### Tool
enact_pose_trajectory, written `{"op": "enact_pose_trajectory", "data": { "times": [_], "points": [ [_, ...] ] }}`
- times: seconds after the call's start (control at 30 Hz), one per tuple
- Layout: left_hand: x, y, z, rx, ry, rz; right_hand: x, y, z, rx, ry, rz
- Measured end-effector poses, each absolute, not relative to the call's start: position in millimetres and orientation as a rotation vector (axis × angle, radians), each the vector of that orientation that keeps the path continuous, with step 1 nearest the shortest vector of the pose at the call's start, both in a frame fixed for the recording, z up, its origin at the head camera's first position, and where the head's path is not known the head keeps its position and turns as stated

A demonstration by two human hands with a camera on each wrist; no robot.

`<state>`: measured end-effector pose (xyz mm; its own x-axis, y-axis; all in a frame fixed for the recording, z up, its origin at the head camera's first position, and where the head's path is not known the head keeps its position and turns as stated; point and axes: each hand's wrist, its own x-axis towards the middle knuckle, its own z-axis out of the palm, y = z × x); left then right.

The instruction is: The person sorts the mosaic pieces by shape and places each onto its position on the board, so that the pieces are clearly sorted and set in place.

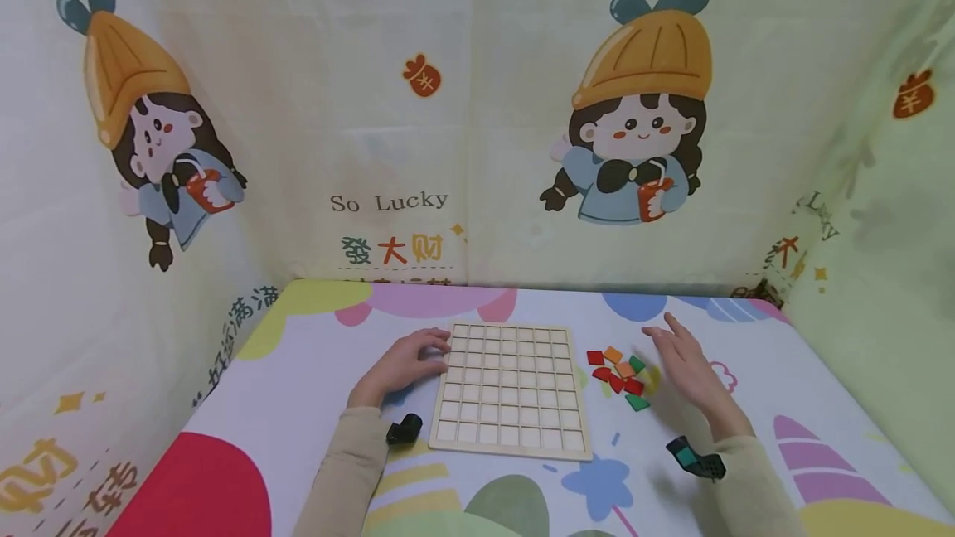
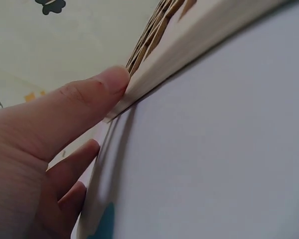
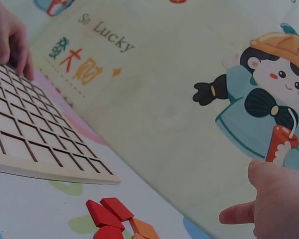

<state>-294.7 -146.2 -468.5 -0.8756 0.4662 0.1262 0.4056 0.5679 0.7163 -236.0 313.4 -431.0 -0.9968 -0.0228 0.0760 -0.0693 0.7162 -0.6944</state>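
Observation:
A pale wooden grid board [image 1: 511, 453] with square recesses lies flat on the table. My left hand [image 1: 406, 361] is at its left edge, fingers loosely bent. In the left wrist view the thumb of the left hand [image 2: 74, 107] rests against the board's side [image 2: 189, 59], with the other fingers below it, off the board. Right of the board lies a loose group of small flat pieces in red, orange and green, among them a red piece [image 1: 633, 386] and an orange piece [image 1: 613, 354]. Beyond these, my right hand [image 1: 682, 359] is held with fingers extended, holding nothing.
A patterned cloth [image 1: 515, 247] with cartoon figures hangs behind the table and along both sides. The printed tabletop [image 1: 298, 388] carries coloured shapes. Black wrist straps [image 1: 405, 429] sit on both arms near the beige sleeves.

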Motion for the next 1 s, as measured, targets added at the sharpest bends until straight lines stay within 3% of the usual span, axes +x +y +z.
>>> {"op": "enact_pose_trajectory", "data": {
  "times": [0.4, 1.0],
  "points": [
    [-295.3, -150.4, -471.0, 0.826, 2.676, 1.21, -238.4, 316.9, -437.7, 0.191, -2.887, 0.982],
    [-294.9, -149.9, -469.2, 0.851, 2.679, 1.207, -249.2, 300.1, -450.7, 0.143, -2.943, 1.045]
  ]
}}
